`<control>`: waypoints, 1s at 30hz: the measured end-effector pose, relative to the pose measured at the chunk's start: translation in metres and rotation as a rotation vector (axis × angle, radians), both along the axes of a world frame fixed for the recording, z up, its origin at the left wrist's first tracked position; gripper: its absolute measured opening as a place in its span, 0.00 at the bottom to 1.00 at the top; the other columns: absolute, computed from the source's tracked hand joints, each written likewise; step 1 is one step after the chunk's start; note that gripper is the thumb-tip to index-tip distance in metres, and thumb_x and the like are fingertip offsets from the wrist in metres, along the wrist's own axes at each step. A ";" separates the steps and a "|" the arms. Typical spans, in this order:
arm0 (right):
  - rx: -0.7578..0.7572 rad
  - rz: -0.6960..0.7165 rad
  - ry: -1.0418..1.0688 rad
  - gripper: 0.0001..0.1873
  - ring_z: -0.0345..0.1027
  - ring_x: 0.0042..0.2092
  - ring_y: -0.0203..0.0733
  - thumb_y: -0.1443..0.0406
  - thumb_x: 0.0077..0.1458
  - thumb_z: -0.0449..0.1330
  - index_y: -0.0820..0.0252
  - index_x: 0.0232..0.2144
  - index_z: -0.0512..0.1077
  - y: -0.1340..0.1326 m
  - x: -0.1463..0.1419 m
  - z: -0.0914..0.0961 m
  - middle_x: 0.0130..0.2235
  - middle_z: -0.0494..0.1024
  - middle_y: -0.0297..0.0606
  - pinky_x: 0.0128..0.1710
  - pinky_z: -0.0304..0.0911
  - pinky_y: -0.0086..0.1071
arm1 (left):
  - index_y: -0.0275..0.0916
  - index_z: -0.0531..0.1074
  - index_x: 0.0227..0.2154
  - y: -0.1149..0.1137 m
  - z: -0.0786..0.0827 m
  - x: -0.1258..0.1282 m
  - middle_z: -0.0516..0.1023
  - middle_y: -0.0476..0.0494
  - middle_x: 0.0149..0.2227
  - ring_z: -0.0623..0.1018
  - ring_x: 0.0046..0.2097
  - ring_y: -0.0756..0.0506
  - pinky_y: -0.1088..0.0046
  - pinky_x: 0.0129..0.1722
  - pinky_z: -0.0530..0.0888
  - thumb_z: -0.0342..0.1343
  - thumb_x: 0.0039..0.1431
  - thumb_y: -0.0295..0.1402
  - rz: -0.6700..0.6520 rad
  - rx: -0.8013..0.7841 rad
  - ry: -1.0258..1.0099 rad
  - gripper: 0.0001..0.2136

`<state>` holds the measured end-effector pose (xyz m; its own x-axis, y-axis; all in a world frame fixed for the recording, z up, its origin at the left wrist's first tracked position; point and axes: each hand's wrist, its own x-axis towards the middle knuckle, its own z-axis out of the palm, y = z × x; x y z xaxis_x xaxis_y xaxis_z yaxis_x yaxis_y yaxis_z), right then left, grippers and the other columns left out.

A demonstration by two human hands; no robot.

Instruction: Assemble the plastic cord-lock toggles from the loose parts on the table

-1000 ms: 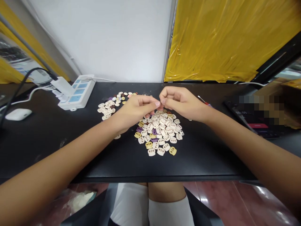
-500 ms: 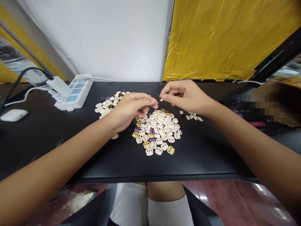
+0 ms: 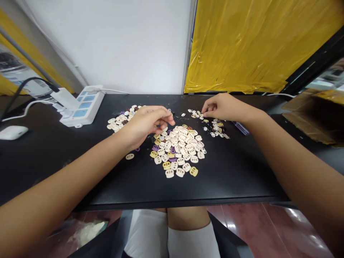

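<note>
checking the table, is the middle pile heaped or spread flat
Heaped: the middle pile has pieces overlapping at its centre, looser in front.

Mostly cream two-holed pieces (image 3: 182, 144), heaped, small whitish parts (image 3: 216, 128), scattered rightward, seemingly holed

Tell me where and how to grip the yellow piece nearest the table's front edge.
Pinch the yellow piece by its outer rim, probably from above and the right: it appears flat on the black table, with pale pieces close on its left.
</note>
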<state>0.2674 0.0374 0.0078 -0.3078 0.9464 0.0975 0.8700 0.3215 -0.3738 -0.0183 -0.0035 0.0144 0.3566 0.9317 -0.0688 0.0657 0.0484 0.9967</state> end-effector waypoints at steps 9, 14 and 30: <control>-0.024 0.030 0.056 0.02 0.70 0.27 0.39 0.69 0.48 0.66 0.59 0.28 0.79 -0.004 -0.007 -0.001 0.26 0.79 0.36 0.29 0.61 0.35 | 0.37 0.76 0.22 0.001 -0.005 -0.001 0.79 0.43 0.30 0.67 0.25 0.54 0.77 0.21 0.62 0.62 0.55 0.31 -0.024 0.025 0.010 0.08; 0.056 -0.015 0.099 0.02 0.69 0.29 0.40 0.69 0.46 0.64 0.59 0.25 0.73 -0.009 -0.015 -0.001 0.27 0.78 0.37 0.29 0.61 0.35 | 0.36 0.78 0.24 0.000 -0.005 -0.003 0.79 0.43 0.32 0.68 0.27 0.54 0.79 0.22 0.62 0.64 0.55 0.33 -0.028 0.050 0.027 0.07; -0.339 0.093 0.820 0.11 0.72 0.28 0.37 0.69 0.39 0.75 0.60 0.24 0.76 -0.043 -0.077 0.005 0.26 0.80 0.37 0.29 0.68 0.33 | 0.37 0.80 0.29 -0.005 -0.007 0.000 0.74 0.50 0.22 0.69 0.23 0.54 0.78 0.22 0.67 0.67 0.54 0.34 -0.113 0.138 0.163 0.06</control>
